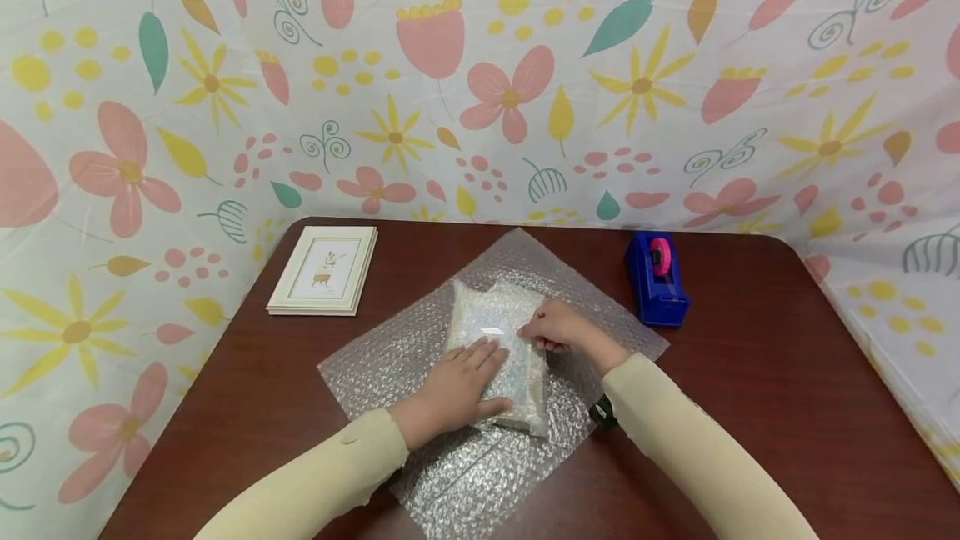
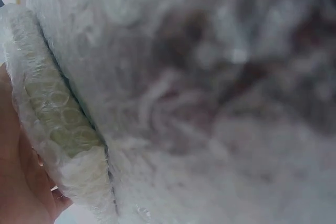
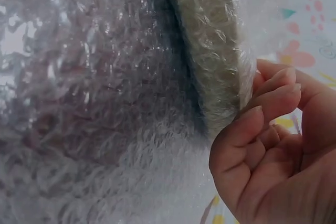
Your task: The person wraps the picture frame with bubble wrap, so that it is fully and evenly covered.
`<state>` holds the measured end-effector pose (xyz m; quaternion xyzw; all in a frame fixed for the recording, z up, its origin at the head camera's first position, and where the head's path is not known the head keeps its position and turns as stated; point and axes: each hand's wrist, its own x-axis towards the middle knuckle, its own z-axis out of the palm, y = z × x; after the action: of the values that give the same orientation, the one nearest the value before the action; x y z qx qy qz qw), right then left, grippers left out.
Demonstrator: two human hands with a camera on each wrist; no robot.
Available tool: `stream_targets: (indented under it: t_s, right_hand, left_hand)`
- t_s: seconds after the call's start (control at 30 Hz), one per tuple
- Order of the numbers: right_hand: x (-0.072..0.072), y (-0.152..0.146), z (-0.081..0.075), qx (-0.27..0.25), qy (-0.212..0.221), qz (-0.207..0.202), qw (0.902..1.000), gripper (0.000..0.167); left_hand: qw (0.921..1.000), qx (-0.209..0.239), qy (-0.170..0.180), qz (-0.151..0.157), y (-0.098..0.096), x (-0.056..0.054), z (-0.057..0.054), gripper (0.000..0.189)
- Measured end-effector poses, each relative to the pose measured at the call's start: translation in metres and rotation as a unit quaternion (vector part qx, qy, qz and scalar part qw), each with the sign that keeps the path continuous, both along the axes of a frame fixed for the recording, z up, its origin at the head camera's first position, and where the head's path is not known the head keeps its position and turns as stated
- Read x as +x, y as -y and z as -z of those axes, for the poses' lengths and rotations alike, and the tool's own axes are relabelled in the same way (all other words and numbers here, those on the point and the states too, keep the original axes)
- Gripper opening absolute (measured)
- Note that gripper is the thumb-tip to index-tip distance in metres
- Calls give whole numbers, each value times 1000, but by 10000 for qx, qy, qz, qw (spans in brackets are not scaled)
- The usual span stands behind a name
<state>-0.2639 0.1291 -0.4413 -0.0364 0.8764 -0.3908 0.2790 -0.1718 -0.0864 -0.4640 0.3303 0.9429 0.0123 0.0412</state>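
Note:
A flat, thick package (image 1: 480, 307) wrapped in bubble wrap lies on a larger bubble wrap sheet (image 1: 420, 340). A pale cream edge (image 3: 210, 61) shows through its wrapping in the right wrist view. My left hand (image 1: 457, 386) rests on top of the package with its fingers stretched out and the thumb apart. At the package's right edge is my right hand (image 1: 558, 327), its fingers curled and its tips touching the wrapping. What those tips hold, if anything, is hidden. A small shiny patch (image 1: 491, 330) gleams on the package between the hands.
A white picture frame (image 1: 326, 269) with a small drawing lies at the table's back left. A blue tape dispenser (image 1: 657, 282) with a pink hub stands at the back right. Behind the brown table (image 1: 765, 373) hangs a flowered cloth (image 1: 480, 65).

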Motion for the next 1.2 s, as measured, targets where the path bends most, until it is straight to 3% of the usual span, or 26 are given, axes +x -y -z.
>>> stream_targets:
  t_s: [0.27,0.43,0.67,0.77,0.9,1.07,1.2]
  right_hand:
    - [3,1,-5,-34,89,-59,9999,26]
    - [3,0,-5,-309,299,36,9991,23]
    - [1,-7,-5,-435,458,-43,9980,47]
    - [1,-7,-6,-337,376,-1,9987,35]
    - [1,-9,-4,-170,52,67,9998,21]
    - [3,-12,1,58,-446,-1,9990,30]
    - [4,-14,6,310,-988,-120,9946,22]
  left_hand:
    - [9966,215,386,-700,-2,1,1,74]
    - [9929,141,724,-932,-2,-1,-2,75]
    - [9974,-296,412,-519,-2,-7,-9,76]
    - [9976,-391,402,-395,-1,-9,-11,77]
    - [9970,-428,507,-387,0,-10,-13,78]
    - [9969,-406,569,-368,0,-10,-15,79]
    - [9966,-387,609,-390,-1,-10,-17,80]
